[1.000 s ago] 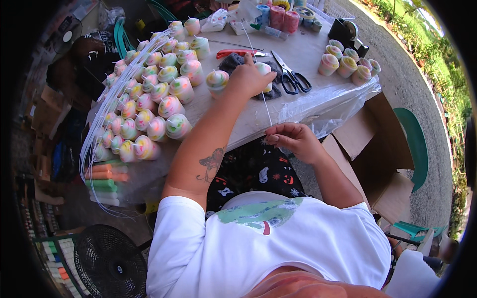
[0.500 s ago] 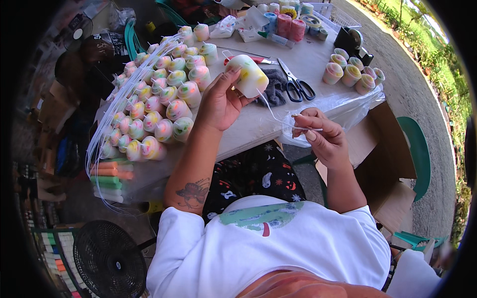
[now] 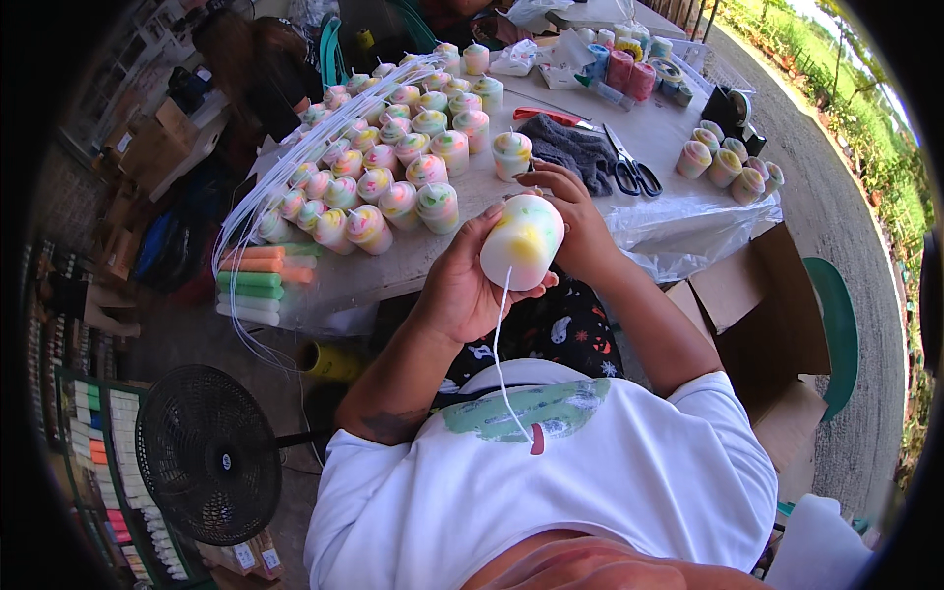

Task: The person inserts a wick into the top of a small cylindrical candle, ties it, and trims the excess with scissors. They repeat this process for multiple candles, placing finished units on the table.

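My left hand (image 3: 458, 285) is closed around a white pillar candle (image 3: 523, 241) with yellow, green and pink patches. Its flat end faces me, and a long white wick (image 3: 501, 364) trails from that end down over my shirt. At the far end of the candle, my right hand (image 3: 578, 221) has its fingers bent inward; the candle partly hides them, so whatever they pinch there is out of sight. Just beyond that hand stands another swirled candle (image 3: 511, 155) on the table. Near it lie a dark grey cloth (image 3: 563, 152) and dark-handled scissors (image 3: 634, 167).
Rows of swirled candles (image 3: 398, 204) fill the table's left side, with long white wicks (image 3: 258, 202) draped along them. Coloured sticks (image 3: 251, 285) lie at the left edge. Small cups (image 3: 726, 169) and a tape dispenser (image 3: 728, 106) stand right. An open cardboard box (image 3: 757, 320) sits beside me.
The candle has come closer to me and turned its flat end my way. My right hand has let go of the trailing wick and moved to the candle's far end.
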Available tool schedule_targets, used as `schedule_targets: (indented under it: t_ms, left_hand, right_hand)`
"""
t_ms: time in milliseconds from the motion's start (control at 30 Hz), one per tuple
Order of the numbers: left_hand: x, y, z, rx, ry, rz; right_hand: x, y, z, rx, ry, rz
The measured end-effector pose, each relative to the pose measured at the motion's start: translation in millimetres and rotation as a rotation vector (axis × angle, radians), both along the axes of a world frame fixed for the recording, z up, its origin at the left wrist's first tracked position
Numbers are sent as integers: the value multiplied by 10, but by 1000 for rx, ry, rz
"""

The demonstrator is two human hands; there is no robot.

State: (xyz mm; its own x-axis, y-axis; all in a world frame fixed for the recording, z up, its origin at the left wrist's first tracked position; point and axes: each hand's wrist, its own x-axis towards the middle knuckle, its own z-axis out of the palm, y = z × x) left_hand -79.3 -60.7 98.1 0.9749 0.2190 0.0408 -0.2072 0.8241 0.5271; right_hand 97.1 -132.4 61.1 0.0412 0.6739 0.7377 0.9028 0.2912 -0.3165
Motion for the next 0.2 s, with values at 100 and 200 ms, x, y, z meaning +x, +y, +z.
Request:
schedule_targets:
  t_ms: [100, 200]
  left_hand:
    - [-164, -42, 27, -25, 30, 30]
    - [-239, -43, 60, -46, -23, 4]
  right_hand:
    - [-53, 36, 18, 7, -184, -92]
    - [49, 125, -45, -41, -273, -252]
